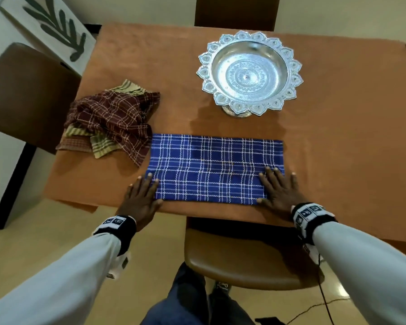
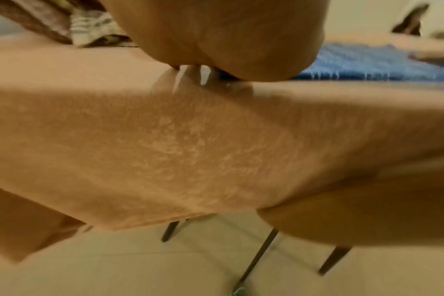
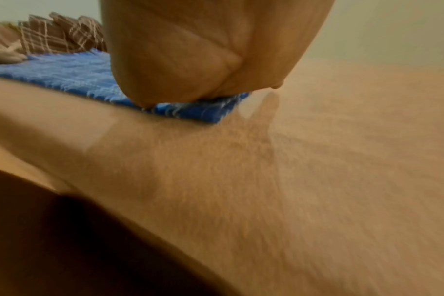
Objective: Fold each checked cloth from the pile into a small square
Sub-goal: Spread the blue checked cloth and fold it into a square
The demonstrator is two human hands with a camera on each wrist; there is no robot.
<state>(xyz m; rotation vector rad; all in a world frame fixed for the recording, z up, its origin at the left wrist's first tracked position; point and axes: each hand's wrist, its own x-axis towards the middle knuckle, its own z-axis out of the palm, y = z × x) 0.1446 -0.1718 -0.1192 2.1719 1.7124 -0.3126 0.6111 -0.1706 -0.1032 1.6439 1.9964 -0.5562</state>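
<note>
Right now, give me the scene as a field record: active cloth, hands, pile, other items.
active cloth: blue checked cloth, a flat wide rectangle near the front edge of the table, not yet a small square
left hand: fingers straight, pressing the cloth's left end
right hand: fingers straight, flat on the cloth's right end
pile: crumpled maroon and beige checked cloths, left of the blue one, unfolded
other: ornate silver pedestal bowl, far side, looks empty
</note>
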